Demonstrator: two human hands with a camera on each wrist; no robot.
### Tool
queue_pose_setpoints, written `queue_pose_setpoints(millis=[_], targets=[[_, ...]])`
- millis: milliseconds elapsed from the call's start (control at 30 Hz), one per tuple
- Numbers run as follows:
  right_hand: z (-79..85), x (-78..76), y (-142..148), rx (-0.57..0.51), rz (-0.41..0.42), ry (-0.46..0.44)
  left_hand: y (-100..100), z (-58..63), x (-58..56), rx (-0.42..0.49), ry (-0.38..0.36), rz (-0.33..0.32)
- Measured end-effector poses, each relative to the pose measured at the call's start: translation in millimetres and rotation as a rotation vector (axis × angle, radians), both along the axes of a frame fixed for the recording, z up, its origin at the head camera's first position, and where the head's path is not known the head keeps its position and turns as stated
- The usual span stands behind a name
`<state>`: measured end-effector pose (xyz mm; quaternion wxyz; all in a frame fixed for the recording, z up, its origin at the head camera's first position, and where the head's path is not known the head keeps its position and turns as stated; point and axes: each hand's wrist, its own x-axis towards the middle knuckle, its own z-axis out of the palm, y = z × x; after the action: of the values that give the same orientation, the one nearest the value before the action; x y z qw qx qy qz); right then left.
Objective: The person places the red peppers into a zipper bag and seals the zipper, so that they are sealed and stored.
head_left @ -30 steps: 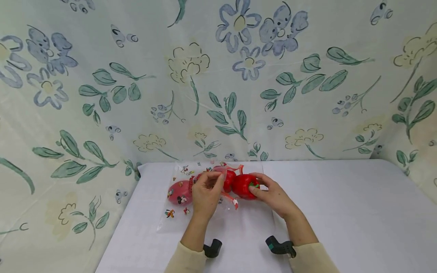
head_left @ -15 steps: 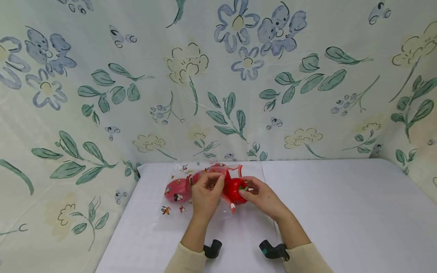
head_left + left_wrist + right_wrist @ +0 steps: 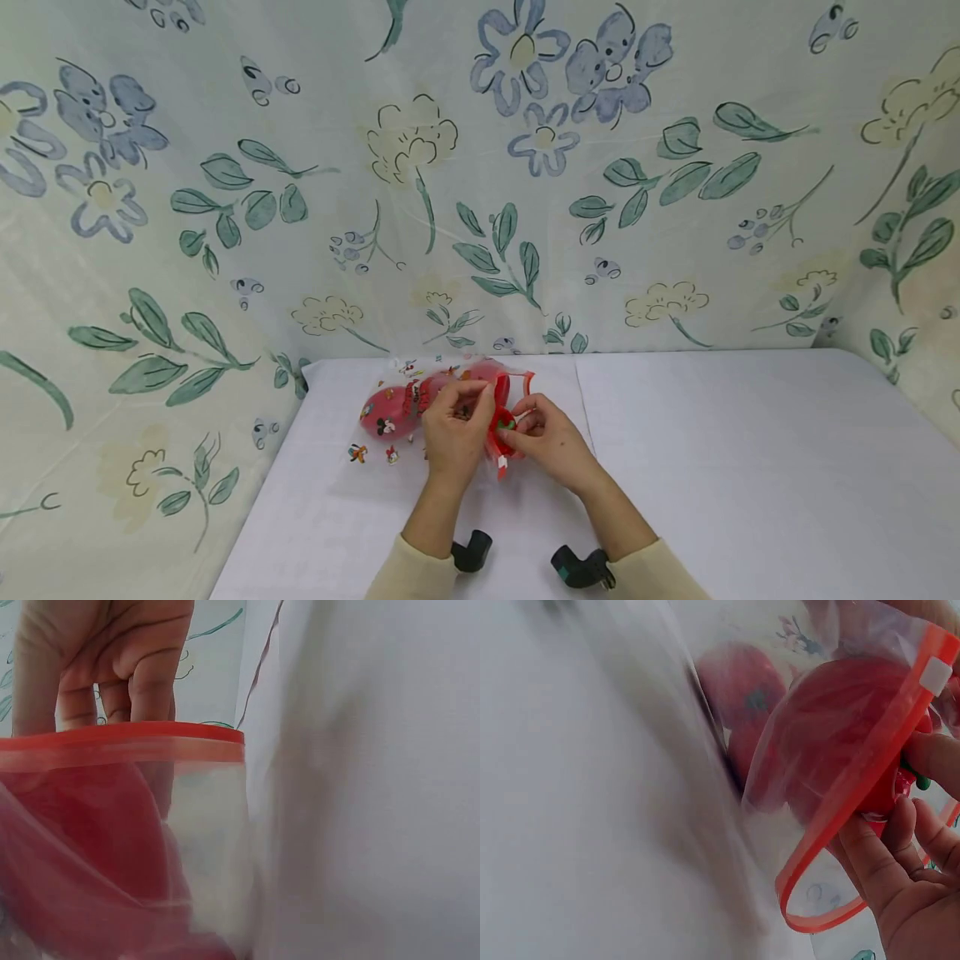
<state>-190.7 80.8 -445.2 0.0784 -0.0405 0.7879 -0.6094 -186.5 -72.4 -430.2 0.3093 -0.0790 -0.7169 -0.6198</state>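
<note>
A clear zip bag printed with small cartoon figures lies on the table, its mouth edged by an orange-red slider strip. My left hand pinches the upper rim of the bag's mouth. A glossy red bell pepper with a green stem is in the mouth of the bag, mostly behind the clear film. At its stem end my right hand holds the pepper with thumb and fingers. Several red rounded things are inside the bag; one shows a green stem through the film.
The white-covered table reaches far to the right of the bag. Behind it hangs a flowered cloth. A black wrist-worn device is on the left wrist, and another on the right.
My right hand has moved left with the bell pepper, from beside the bag's mouth into it. The left hand stays at the rim, and the bag has shifted slightly left.
</note>
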Motion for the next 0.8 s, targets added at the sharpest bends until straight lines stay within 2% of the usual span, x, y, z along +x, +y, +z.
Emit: queue_pose_setpoints(millis=[200,333,800], targets=[[-1.4,5.2,-10,0.006,0.11,0.08,4,-1.5,1.6,-0.045,0.016,0.025],[0.4,6.8,-11,0.02,0.172,0.089,5,-1.8,2.4,-0.051,0.012,0.028],[4.5,2.4,9,0.062,0.181,0.082,4,1.1,4.5,-0.055,-0.082,-0.004]])
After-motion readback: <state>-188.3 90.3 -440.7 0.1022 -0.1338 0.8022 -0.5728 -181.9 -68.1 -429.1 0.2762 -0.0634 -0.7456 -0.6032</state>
